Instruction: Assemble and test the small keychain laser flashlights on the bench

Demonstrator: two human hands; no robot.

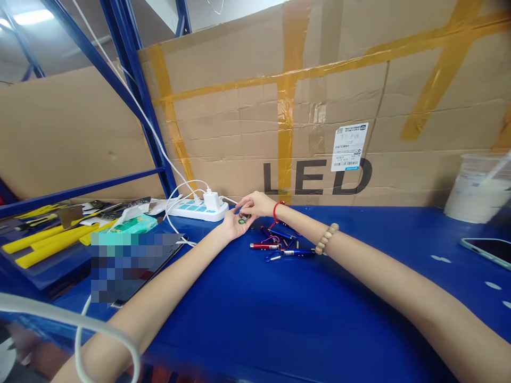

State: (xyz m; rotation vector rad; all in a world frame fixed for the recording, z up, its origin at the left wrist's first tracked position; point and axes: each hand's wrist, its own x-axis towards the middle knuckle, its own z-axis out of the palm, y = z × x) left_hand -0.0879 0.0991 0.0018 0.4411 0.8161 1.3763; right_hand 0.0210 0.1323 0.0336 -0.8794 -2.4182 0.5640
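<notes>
My left hand (235, 227) is turned palm up over the blue table, fingers partly curled around small metal pieces (244, 217), one with a green ring; their kind is too small to make out. Over that palm, my right hand (258, 204) reaches in with bent fingers pressed together, and its fingertips hide whatever they pinch. Just right of the hands lies a loose pile of pen-shaped metal tubes: a red tube (265, 246), a blue tube (298, 252) and others partly covering each other. A blue carabiner clip (273, 257) lies at the near blue tube's end.
Behind the hands stands a white power strip (199, 208) with plugged-in cables. Left are a dark tablet-like device (149, 271), a turquoise packet (136, 223) and yellow tubes (64, 239). A large cardboard box (239, 133) backs the table. Right are a cup (475, 191) and a phone (489, 250).
</notes>
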